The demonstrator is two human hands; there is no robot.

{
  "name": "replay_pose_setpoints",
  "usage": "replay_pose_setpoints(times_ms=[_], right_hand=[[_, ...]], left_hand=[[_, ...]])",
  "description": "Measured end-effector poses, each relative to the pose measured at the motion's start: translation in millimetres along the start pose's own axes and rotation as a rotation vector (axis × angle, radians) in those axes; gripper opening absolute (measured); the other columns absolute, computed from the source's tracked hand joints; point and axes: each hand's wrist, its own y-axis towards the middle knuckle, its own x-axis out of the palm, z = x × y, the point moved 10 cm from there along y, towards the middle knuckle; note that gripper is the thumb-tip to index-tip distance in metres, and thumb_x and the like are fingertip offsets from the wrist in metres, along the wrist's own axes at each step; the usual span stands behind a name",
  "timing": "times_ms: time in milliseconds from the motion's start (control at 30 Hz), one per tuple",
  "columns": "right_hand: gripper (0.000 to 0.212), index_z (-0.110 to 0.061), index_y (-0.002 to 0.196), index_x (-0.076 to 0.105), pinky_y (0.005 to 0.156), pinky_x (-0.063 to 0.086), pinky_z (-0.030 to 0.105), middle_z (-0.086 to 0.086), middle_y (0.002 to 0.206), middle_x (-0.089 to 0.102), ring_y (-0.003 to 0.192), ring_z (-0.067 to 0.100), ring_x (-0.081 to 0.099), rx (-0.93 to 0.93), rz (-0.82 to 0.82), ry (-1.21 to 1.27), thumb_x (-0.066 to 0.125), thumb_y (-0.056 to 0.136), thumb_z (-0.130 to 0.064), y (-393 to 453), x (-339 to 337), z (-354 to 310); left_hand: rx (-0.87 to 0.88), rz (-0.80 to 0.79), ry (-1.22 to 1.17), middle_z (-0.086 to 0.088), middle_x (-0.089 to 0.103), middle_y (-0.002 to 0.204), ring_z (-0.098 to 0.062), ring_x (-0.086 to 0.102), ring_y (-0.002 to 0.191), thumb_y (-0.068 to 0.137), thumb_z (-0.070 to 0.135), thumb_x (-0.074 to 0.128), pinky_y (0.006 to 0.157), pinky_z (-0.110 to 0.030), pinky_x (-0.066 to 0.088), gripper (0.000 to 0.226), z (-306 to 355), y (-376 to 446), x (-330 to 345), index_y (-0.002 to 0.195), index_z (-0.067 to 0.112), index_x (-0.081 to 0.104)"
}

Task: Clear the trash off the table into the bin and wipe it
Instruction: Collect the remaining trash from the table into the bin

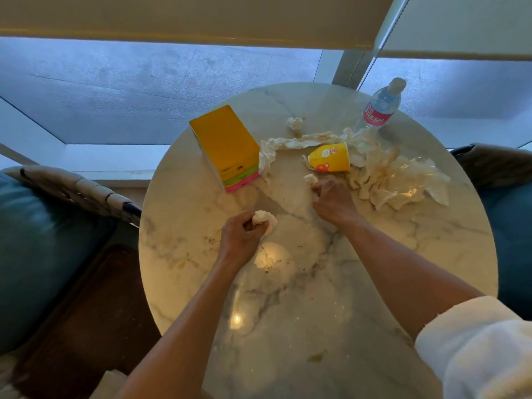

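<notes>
The round marble surface (316, 298) carries, in descending size, a heap of crumpled wrappers (397, 180) (far right), a yellow box (227, 145), a tipped yellow cup (331, 161), the left hand (241, 237), grip closed round a tissue wad (263, 220), and the right hand (331, 197), grip pinching a small scrap (310, 178).

On the counter (431, 240), a tissue box (226, 145) stands at the far left, a tipped paper cup (331, 160) lies to its right, and a water bottle (380, 106) stands behind at the far right edge. Crumpled wrappers (397, 180) spread right of the cup, with a small paper ball (295, 122) behind it.
</notes>
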Motion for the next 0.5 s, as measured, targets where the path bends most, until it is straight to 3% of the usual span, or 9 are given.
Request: replay_pose_setpoints(times_ms=[133,300,400,500], right_hand=[[0.022,-0.010,0.100,0.075,0.075,0.047,0.027,0.009,0.099,0.074,0.089,0.024,0.067,0.024,0.132,0.249,0.058,0.086,-0.008,-41.2,-14.3,13.1],[0.009,-0.017,0.095,0.065,0.058,0.040,0.008,-0.006,0.077,0.062,0.066,0.002,0.055,0.217,0.269,0.584,0.069,0.086,-0.016,-137.3,-28.1,82.7],[0.014,-0.019,0.093,0.062,0.066,0.048,0.017,-0.006,0.081,0.066,0.074,0.006,0.062,0.364,0.301,0.723,0.073,0.084,-0.021,-200.7,-25.3,143.1],[0.011,-0.024,0.087,0.064,0.068,0.051,0.026,-0.004,0.080,0.067,0.077,0.014,0.065,0.485,0.330,0.788,0.074,0.083,-0.021,-263.0,-25.5,201.1]], left_hand=[[-0.035,-0.023,-0.062,0.007,0.063,0.081,-0.002,0.056,0.070,0.080,0.013,0.074,0.057,-0.009,0.042,0.023,2.8,-20.7,11.1,0.099,0.018,0.062],[-0.009,-0.115,-0.038,0.011,0.047,0.059,0.003,0.042,0.046,0.079,0.012,0.075,0.047,-0.011,0.033,0.027,13.2,-66.1,48.4,0.080,0.012,0.048],[0.005,-0.227,-0.001,0.008,0.046,0.058,-0.002,0.038,0.050,0.081,0.013,0.073,0.049,-0.018,0.034,0.027,15.6,-101.0,85.0,0.075,0.013,0.046],[0.007,-0.391,0.001,-0.006,0.052,0.060,-0.011,0.047,0.055,0.086,0.016,0.067,0.055,-0.030,0.043,0.017,17.5,-144.0,129.8,0.078,0.017,0.052]])
